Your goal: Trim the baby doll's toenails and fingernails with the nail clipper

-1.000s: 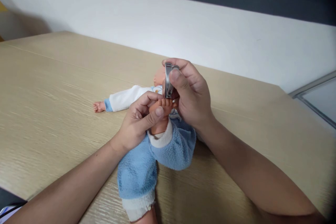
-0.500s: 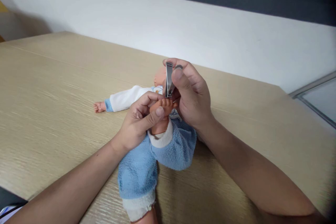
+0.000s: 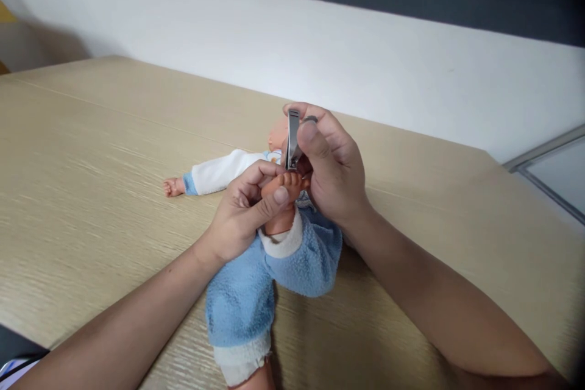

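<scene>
Two hands at a doll's foot [image 3: 284, 187] — left hand [image 3: 240, 213] with fingers closed around it, right hand [image 3: 333, 170] gripping nail clippers [image 3: 293, 140] upright, cutting end pointing down at the toes [image 3: 287, 179].

The table [image 3: 91, 152] I saw had a pale, oak-look wood grain, with a faint seam running across it. Behind it, at twelve o'clock, rose a white wall [image 3: 365, 73], and a dark window frame [image 3: 411, 3] crossed it toward one o'clock. At three o'clock sat a grey-framed glass pane [image 3: 555, 173]. A sliver of yellow [image 3: 5, 27] showed at ten o'clock, and a dark object [image 3: 18, 344] sat at eight.
</scene>
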### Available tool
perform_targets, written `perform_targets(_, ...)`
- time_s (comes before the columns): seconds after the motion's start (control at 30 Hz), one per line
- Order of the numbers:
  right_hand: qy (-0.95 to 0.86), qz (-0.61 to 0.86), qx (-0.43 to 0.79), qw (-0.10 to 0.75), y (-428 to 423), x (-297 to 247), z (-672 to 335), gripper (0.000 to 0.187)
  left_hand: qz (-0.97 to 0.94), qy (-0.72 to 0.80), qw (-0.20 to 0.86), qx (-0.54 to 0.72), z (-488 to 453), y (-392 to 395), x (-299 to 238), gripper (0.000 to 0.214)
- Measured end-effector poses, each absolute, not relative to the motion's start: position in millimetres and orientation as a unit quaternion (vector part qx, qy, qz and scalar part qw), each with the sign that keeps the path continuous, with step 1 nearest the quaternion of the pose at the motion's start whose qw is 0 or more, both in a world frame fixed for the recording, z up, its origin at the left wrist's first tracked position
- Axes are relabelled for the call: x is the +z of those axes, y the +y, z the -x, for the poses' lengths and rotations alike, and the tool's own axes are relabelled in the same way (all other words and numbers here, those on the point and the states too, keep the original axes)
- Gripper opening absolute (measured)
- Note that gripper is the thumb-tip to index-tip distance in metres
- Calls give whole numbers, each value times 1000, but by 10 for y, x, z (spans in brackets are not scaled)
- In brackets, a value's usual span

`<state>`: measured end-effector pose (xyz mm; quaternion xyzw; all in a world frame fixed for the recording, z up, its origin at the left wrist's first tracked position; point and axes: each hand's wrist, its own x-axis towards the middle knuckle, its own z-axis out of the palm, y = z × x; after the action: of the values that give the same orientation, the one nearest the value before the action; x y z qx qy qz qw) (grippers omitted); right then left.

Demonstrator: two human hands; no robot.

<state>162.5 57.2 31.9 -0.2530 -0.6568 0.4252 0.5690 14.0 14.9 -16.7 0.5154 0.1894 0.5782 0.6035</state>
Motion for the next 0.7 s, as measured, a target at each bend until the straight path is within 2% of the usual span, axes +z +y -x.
perform_targets(0.2, -658, 275, 406, 571, 531, 344, -1610, 44, -514, 184, 607, 577, -142, 160, -157, 26)
perform_targets(0.7, -663, 250, 380, 595, 548, 299, -1590, 41, -517, 170, 608, 578, -142, 165, -162, 24)
